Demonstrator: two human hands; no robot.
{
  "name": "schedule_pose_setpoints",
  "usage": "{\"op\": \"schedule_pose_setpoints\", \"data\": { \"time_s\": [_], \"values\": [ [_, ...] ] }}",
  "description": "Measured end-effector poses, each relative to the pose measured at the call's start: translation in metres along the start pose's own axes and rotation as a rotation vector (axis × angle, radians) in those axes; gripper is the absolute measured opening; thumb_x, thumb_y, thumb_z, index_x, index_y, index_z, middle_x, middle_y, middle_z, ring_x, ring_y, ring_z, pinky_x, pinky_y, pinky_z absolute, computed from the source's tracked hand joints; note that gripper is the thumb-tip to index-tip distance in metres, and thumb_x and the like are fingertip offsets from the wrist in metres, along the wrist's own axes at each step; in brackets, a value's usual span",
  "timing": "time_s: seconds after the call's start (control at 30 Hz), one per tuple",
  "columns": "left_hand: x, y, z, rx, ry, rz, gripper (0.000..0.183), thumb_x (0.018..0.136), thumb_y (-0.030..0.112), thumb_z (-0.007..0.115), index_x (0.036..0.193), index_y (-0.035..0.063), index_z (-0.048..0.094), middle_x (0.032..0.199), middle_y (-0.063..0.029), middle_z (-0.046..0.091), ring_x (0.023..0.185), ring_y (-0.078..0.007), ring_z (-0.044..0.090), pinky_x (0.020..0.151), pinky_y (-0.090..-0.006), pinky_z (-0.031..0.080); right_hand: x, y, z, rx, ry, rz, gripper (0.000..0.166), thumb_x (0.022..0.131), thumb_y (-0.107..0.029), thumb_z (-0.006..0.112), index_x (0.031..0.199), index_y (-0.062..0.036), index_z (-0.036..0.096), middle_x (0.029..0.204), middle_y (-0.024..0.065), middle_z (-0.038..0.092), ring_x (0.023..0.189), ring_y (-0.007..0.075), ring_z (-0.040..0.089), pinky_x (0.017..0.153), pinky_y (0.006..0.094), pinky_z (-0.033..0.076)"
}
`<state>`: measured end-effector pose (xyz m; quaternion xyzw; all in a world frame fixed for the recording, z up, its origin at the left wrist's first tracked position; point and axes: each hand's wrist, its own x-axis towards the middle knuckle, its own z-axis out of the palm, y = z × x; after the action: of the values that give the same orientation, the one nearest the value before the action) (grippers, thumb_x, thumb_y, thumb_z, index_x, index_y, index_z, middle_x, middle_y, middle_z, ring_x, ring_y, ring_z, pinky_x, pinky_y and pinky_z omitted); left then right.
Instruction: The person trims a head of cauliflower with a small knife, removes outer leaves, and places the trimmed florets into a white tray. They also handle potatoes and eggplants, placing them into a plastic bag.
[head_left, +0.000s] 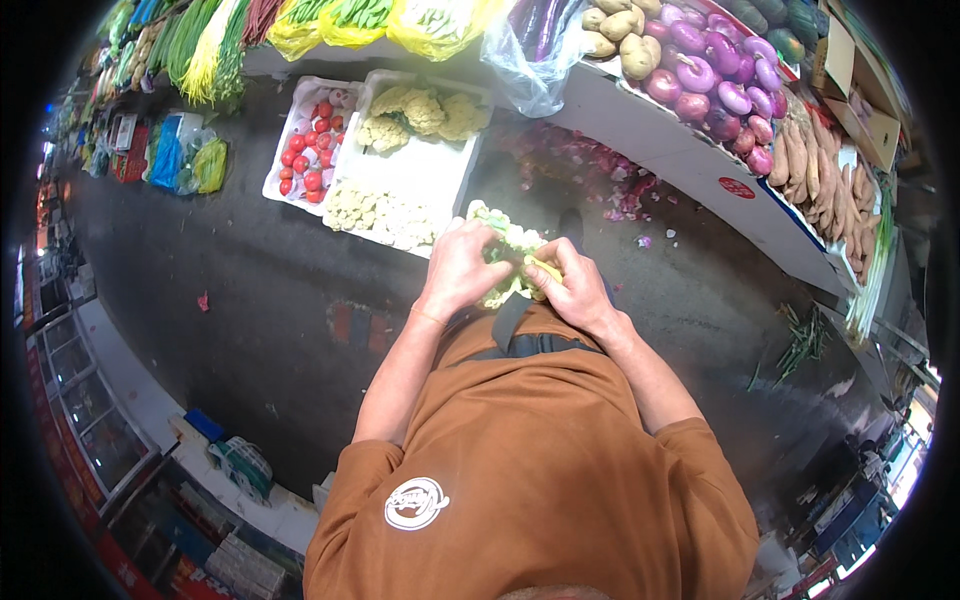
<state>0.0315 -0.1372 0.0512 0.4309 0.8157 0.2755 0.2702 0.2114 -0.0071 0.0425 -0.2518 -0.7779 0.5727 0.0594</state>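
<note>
A head of cauliflower (517, 236) lies at my lap between my two hands. My left hand (466, 262) grips it from the left, thumb and fingers bent against the florets. In my right hand (571, 283) is a small yellow-handled tool, perhaps a knife, at the cauliflower's right side; its blade is hidden. Just beyond my left hand stands a white foam box (409, 174), with cauliflower heads (420, 112) at its far end and loose cauliflower florets (375, 214) at its near end.
Beside that box is a white foam tray (276, 169) of tomatoes (311, 180). Onion skins (592, 169) litter the floor ahead. A stall counter (675, 169) curves along the front and right, bearing potatoes (621, 26), purple onions (694, 73) and long brown roots (814, 165).
</note>
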Motion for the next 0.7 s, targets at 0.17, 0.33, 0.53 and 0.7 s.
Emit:
{"op": "schedule_pose_setpoints", "data": {
  "time_s": [0.17,0.33,0.53,0.7],
  "values": [
    [-0.002,0.001,0.001,-0.018,0.027,-0.017,0.031,0.072,0.025,0.082,0.094,0.0040,0.076,0.097,-0.0151,0.072,0.098,-0.0355,0.065,0.090,-0.0451,0.053,0.005,-0.001,0.007,0.010,0.028,-0.005,0.030,0.101,-0.029,0.072,0.106,-0.0026,0.060,0.090,0.0183,0.073,0.081,0.0323,0.074,0.069,0.0405,0.055],
    [-0.003,-0.006,0.006,-0.084,0.022,-0.077,0.030,0.073,0.024,0.084,0.095,0.0044,0.076,0.098,-0.0156,0.072,0.099,-0.0359,0.067,0.089,-0.0442,0.054,0.008,0.001,0.016,0.055,0.041,0.026,0.030,0.100,-0.029,0.072,0.106,-0.0026,0.059,0.088,0.0177,0.073,0.078,0.0307,0.074,0.067,0.0401,0.055],
    [-0.001,-0.001,0.002,-0.042,0.027,-0.067,0.032,0.073,0.024,0.084,0.096,0.0037,0.076,0.100,-0.0161,0.072,0.099,-0.0363,0.067,0.088,-0.0444,0.054,0.009,0.000,0.016,0.063,0.030,0.049,0.029,0.100,-0.028,0.072,0.105,-0.0023,0.059,0.087,0.0174,0.073,0.078,0.0300,0.074,0.067,0.0399,0.055],
    [0.001,-0.005,0.006,-0.035,0.015,-0.070,0.031,0.072,0.023,0.084,0.095,0.0037,0.075,0.100,-0.0162,0.072,0.100,-0.0362,0.066,0.089,-0.0444,0.054,0.010,-0.001,0.014,0.051,0.034,0.057,0.030,0.101,-0.028,0.073,0.104,-0.0014,0.059,0.088,0.0167,0.072,0.079,0.0278,0.072,0.069,0.0390,0.055]
  ]
}}
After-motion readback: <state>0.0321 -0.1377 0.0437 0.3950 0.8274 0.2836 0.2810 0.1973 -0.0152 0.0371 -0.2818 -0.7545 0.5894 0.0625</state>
